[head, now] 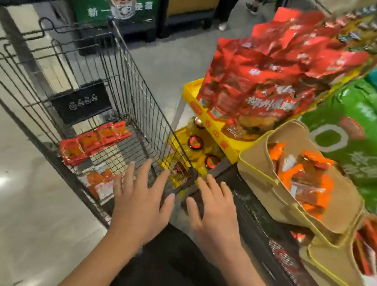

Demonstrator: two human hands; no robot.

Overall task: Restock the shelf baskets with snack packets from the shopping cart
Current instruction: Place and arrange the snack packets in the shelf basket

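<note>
- Snack packets [94, 142] lie on the wire floor of the shopping cart [123, 79]: a row of red ones runs along the far left side, and a few orange-and-white packets [101, 182] sit nearer to us, just by the near edge.
- We hold our left hand [142, 199] over the cart's near corner, fingers straight and spread wide, holding nothing; we cannot tell whether the palm touches the wire rim.
- We hold our right hand [213, 212] just beside it, above the gap between cart and shelf, fingers also spread and empty.
- To our right, the nearest tan basket [280, 195] on the dark shelf [257, 229] holds orange packets [307, 177] heaped inside it.
- A second tan basket [333, 282] sits closer to us, touching the first, with red and orange packets in it; motion blur hides their detail.
- Beyond the baskets a yellow tray [210, 119] carries upright red bags [265, 81], tightly packed.
- Below that tray we see yellow bottles [197, 144] with dark caps.
- Large green packs [363, 144] are stacked behind the baskets.
- At the far end of the aisle we see a person's legs [228, 1].
</note>
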